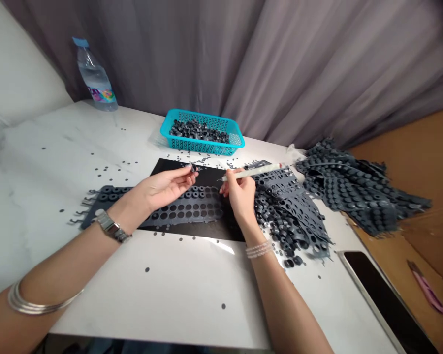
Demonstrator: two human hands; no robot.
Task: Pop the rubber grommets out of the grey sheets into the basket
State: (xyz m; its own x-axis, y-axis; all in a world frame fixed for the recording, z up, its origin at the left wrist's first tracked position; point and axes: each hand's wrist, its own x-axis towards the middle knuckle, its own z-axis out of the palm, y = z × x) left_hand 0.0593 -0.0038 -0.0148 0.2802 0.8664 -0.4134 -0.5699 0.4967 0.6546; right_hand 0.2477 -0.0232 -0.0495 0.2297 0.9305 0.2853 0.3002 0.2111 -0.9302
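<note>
Between the thumb and fingertips of my left hand (170,187) is a small black rubber ring (194,168). My right hand (239,191) grips a pale pen-like tool (256,171) with a thin dark tip pointing left. Under both hands lies a dark rubber sheet (184,212) with rows of round holes; some raised rings remain along its upper rows. The sheet rests on a black mat (170,167). Right beside my right hand spreads a heap of loose black rings (280,226), partly against punched sheets (299,196).
A turquoise basket (206,148) full of black rings stands behind the mat. Small black discs are scattered over the white table (107,285). A water bottle (98,81) stands back left. At right are a stack of ringed sheets (358,189), a phone (384,300) and a pink cutter (426,287).
</note>
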